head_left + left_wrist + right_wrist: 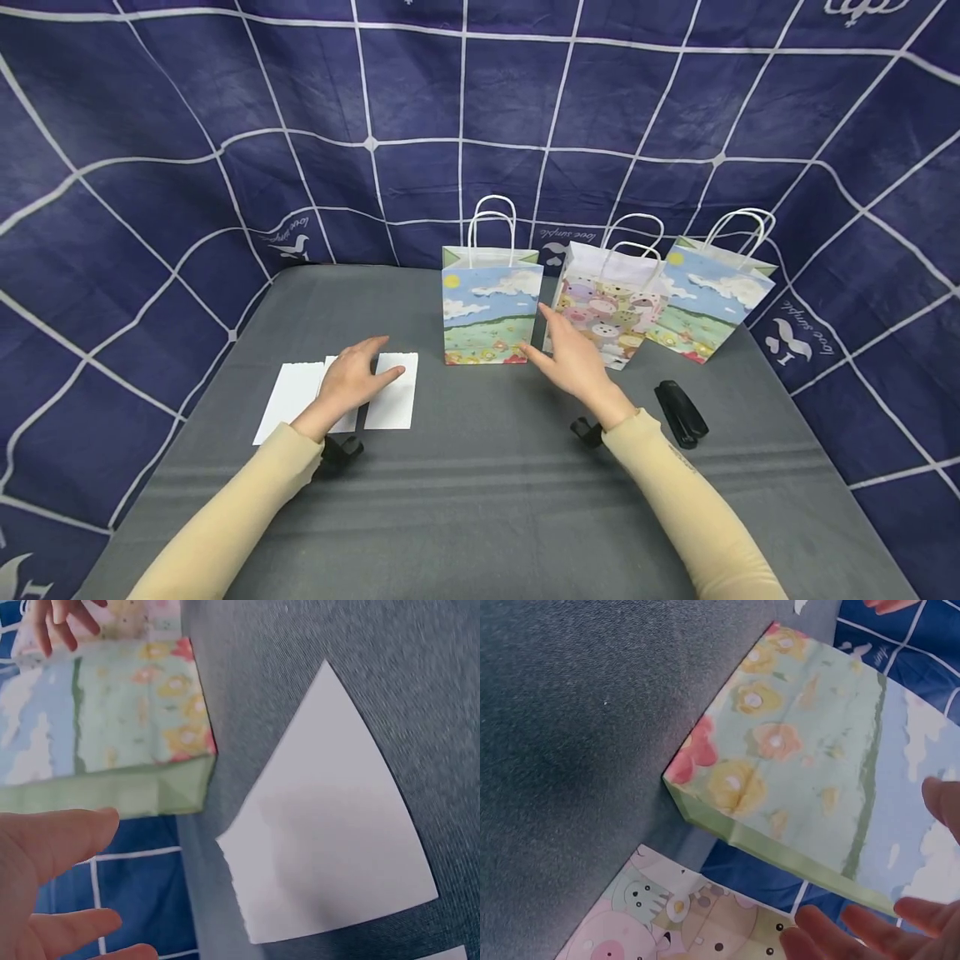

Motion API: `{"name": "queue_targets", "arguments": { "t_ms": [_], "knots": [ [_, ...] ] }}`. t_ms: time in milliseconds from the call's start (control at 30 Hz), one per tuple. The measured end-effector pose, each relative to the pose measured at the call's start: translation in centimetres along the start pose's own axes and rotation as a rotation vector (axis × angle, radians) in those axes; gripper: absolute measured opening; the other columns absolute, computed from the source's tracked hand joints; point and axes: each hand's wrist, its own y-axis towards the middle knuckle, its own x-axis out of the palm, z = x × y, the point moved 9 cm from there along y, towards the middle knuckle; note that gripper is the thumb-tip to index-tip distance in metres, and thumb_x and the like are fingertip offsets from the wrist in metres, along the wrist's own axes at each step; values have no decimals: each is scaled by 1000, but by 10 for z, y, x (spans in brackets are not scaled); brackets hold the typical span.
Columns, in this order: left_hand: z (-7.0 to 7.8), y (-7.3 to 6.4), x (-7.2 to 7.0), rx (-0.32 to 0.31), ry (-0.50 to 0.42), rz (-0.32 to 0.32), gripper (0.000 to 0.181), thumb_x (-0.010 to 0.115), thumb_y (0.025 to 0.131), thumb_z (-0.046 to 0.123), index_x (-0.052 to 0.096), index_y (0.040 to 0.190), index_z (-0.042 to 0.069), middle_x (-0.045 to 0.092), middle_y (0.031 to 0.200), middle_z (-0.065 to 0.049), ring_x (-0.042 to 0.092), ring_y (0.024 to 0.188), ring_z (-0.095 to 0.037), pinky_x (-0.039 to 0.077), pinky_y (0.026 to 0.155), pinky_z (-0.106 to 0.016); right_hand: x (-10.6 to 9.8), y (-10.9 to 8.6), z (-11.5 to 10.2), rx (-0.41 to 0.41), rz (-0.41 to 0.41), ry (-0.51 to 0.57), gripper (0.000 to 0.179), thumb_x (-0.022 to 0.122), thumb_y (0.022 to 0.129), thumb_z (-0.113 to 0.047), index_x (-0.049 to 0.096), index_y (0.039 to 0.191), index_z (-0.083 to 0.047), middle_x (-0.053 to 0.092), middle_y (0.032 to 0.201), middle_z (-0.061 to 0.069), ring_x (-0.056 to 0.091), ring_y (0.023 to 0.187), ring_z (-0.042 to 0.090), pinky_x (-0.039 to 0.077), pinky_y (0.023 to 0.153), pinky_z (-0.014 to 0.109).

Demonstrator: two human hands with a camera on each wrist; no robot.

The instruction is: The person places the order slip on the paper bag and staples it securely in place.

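Note:
My left hand [351, 377] hovers over the white paper sheets [393, 400] on the left, its fingers relaxed and holding nothing. One sheet [330, 825] fills much of the left wrist view, apart from the fingers. My right hand [573, 357] is by the right side of a landscape-printed paper bag [487, 312], fingers spread; whether it touches the bag I cannot tell. That bag stands upright with white twisted handles. In the right wrist view the fingers [862, 930] lie beside the bag's green side panel [780, 862].
A paper bag with cartoon animals [607, 308] leans right of the landscape bag. Another landscape bag [708, 292] tilts behind it at the far right. A black stapler [681, 414] lies on the grey tabletop [480, 500]. Blue cloth with white grid lines [412, 92] hangs around the table.

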Motion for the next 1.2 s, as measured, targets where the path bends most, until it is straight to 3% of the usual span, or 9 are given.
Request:
{"name": "queue_targets", "arguments": {
  "t_ms": [67, 200, 400, 567, 767, 967, 1200],
  "knots": [
    [-5, 3, 2, -23, -11, -10, 65, 63, 87, 38, 46, 135, -1, 47, 135, -24, 42, 122, -44, 32, 98, -55, -1, 2, 2, 24, 17, 14, 77, 57, 90, -49, 25, 147, -8, 49, 132, 19, 61, 95, 30, 51, 63, 44],
    [-15, 8, 7, -64, -41, -34, 61, 63, 88, 36, 47, 135, 0, 48, 133, -24, 44, 120, -44, 34, 96, -56, -1, 7, 6, 66, 36, 39, 76, 54, 91, -49, 24, 147, -8, 51, 129, 17, 61, 101, 28, 51, 60, 42],
    [-31, 15, 16, -123, -88, -59, 56, 64, 88, 33, 50, 132, 2, 54, 125, -24, 52, 112, -40, 39, 89, -54, 0, 14, 8, 94, 70, 111, 71, 54, 94, -42, 24, 147, -5, 46, 138, 15, 57, 110, 29, 51, 74, 46],
    [-40, 20, 22, -164, -107, -75, 53, 64, 87, 31, 52, 131, 3, 57, 120, -25, 53, 109, -39, 40, 88, -53, 0, 18, 10, 102, 117, 178, 64, 54, 95, -34, 28, 145, -1, 50, 134, 17, 57, 111, 30, 50, 80, 47],
    [-48, 22, 29, -184, -116, -73, 50, 65, 87, 29, 55, 129, 4, 57, 121, -25, 52, 110, -40, 40, 88, -52, 3, 21, 13, 116, 144, 266, 58, 52, 97, -30, 32, 142, -1, 52, 131, 18, 58, 110, 30, 48, 87, 44],
    [-53, 21, 32, -180, -107, -30, 47, 69, 84, 22, 58, 126, 3, 58, 120, -24, 52, 110, -40, 39, 90, -52, 6, 23, 17, 131, 138, 357, 51, 51, 98, -28, 37, 139, -1, 53, 130, 18, 56, 112, 30, 45, 91, 45],
    [-55, 22, 31, -169, -106, 10, 46, 71, 81, 20, 61, 122, 3, 59, 119, -22, 51, 109, -41, 37, 91, -52, 8, 25, 22, 165, 175, 328, 40, 51, 98, -30, 53, 127, -3, 60, 120, 15, 60, 105, 27, 48, 85, 43]
  ]
}}
